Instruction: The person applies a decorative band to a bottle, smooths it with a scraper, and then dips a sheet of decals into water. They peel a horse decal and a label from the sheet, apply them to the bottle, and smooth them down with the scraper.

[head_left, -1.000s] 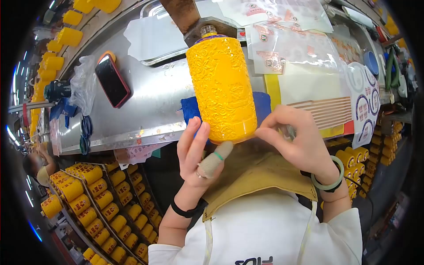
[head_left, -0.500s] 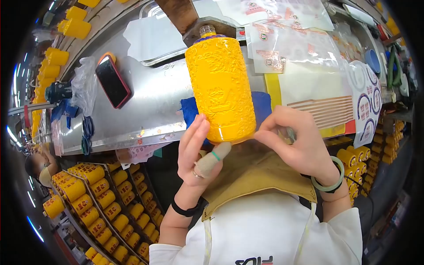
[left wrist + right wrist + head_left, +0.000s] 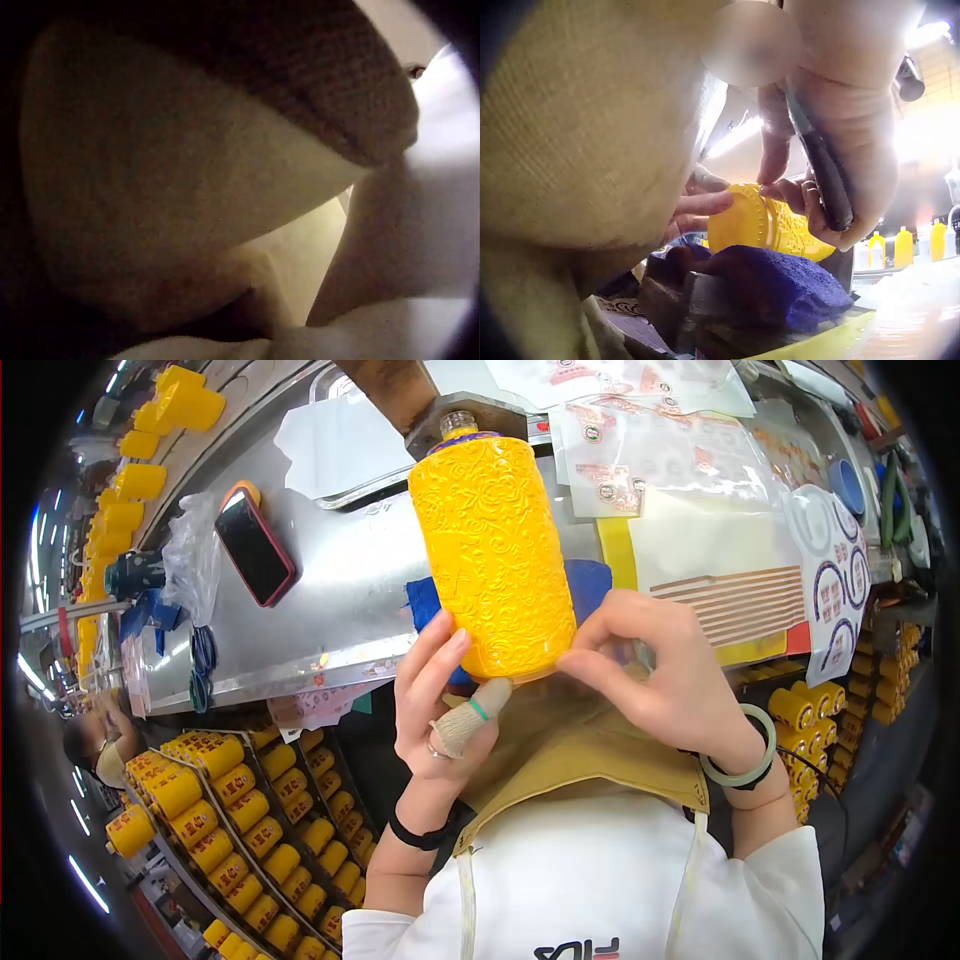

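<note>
A yellow embossed bottle point(image 3: 495, 550) lies over a blue pad point(image 3: 590, 582), its clear glass neck at a brown metal bracket point(image 3: 415, 430) and its base facing the person. My left hand point(image 3: 435, 705) holds the base's left side, fingertips along the wall and the thumb, in a beige finger cover point(image 3: 468, 725), at the bottom edge. My right hand point(image 3: 655, 675) pinches the base's right edge between thumb and forefinger. A slim dark thing point(image 3: 829, 176) with a greenish edge sits against its curled fingers. Tan cloth fills most of the left wrist view.
On the metal table, a phone point(image 3: 255, 550) lies beside a crumpled plastic bag point(image 3: 192, 550). Transparent label sheets point(image 3: 690, 445) and a sheet of curved labels point(image 3: 832, 595) cover the right. Racks of yellow bottles point(image 3: 235, 785) stand below left, more bottles point(image 3: 795, 710) below right.
The bottle has turned about its length: a panel with a small emblem showed half a second ago, and dense floral relief faces up now. Both hands stay at its base.
</note>
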Demonstrator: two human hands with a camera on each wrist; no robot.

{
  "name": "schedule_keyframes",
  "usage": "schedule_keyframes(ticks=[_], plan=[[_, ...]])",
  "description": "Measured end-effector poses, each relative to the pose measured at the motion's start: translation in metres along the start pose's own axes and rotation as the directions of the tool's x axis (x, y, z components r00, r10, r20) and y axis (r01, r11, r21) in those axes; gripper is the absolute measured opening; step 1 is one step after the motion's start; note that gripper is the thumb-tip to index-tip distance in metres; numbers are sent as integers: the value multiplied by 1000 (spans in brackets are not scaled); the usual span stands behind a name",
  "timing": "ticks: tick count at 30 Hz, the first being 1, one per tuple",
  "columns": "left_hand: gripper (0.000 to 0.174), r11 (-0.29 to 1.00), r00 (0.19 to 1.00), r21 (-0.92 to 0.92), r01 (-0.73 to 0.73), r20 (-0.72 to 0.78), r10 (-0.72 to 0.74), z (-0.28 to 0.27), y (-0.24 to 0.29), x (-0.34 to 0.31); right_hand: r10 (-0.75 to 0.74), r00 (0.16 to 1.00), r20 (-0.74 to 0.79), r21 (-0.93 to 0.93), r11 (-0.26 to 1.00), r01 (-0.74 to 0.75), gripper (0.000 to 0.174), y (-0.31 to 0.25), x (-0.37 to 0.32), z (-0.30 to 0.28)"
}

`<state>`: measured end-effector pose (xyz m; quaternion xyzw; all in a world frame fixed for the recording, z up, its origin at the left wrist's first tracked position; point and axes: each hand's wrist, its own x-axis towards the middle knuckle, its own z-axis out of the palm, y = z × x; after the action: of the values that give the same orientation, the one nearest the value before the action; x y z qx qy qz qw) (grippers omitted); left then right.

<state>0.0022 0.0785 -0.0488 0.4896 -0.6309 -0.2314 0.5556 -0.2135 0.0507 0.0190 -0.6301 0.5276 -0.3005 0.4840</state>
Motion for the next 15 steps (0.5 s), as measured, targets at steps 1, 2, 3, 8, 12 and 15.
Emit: schedule_keyframes(ticks=[1,2,3,8,12,15], plan=[[36,973,980,125,-195,70,188,-6,-6,0,7,1000,-3,6,1000,-7,12,0,0,0],[31,892,919,231,-389,161,359,-9,-10,0,6,1000,-2,4,1000,-6,12,0,0,0],[31,892,919,231,-389,160,359,-8,-10,1,-6,1000,-8,-8,1000,6,12,0,0,0],[18,871,890,252,-423,295,347,-10,7,11,-35,999,-18,-24,999,35,12,2,0,2],[32,848,853,153,-507,228,469,-6,-13,13,-65,994,-93,-76,995,58,12,10,-3,0],[33,995,993,-60,76,-85,-81,7,0,-3,-13,990,-142,-24,1000,10,11,13,-4,0]])
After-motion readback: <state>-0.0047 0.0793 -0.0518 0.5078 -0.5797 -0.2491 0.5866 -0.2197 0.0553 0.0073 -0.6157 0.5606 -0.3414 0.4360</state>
